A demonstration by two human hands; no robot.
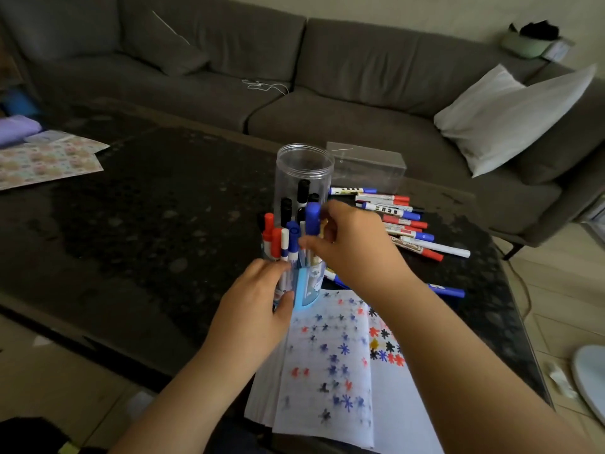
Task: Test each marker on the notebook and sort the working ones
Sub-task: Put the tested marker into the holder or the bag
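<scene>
Markers: a bunch stands upright in a light-blue holder (302,286) near the table's front edge, red and blue caps up; one blue-capped marker (312,221) sticks out above the rest
Right hand (353,244): fingers curled round that blue-capped marker, pinching it just below the cap
Left hand (258,299): wrapped on the holder's near side, thumb against the blue front – steadying it
Clear jar (302,178): directly behind the holder, open-mouthed, a few black-capped markers inside
Loose pile (406,221): red- and blue-capped markers lying flat to the right of the jar, fanned toward the table's right edge
Notebook (334,362): open just beside the holder, its lower pages overhanging the front edge, covered in red, blue and black star scribbles
Clear box (366,165): behind the pile, at the far edge
Table (147,224): dark and speckled – the whole left half is open room
Patterned paper (49,158): far left corner
</scene>
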